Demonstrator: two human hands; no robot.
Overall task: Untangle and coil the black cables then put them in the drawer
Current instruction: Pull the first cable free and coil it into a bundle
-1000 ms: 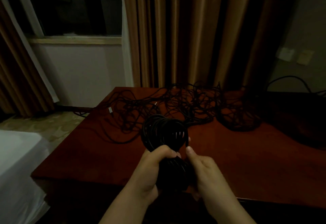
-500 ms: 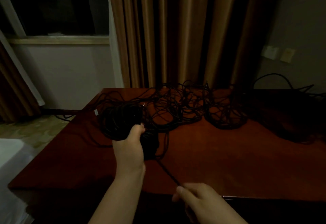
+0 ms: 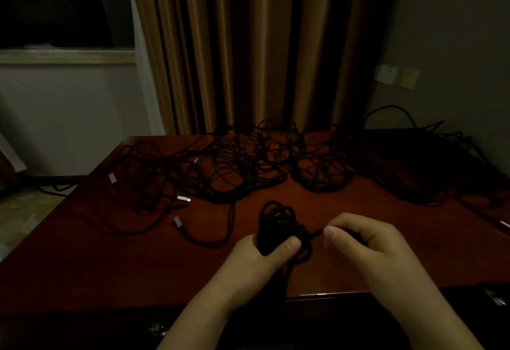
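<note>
A coiled bundle of black cable (image 3: 278,225) stands over the near middle of the red-brown table (image 3: 358,211). My left hand (image 3: 256,258) grips its lower part, thumb across the front. My right hand (image 3: 364,242) pinches the cable's loose end just right of the bundle. A wide tangle of black cables (image 3: 248,162) covers the far half of the table. Several silver plugs (image 3: 183,198) lie at the left. A drawer front (image 3: 483,311) runs dark below the table edge, its handle barely visible.
Tan curtains (image 3: 248,46) hang behind the table. A window and sill (image 3: 66,55) are at the left, wall sockets (image 3: 397,75) at the right. More dark cables (image 3: 441,170) pile up at the far right of the table.
My left hand brought the coil back from the left to the table's near middle. My right hand rose from the front edge and now pinches the loose end beside the coil.
</note>
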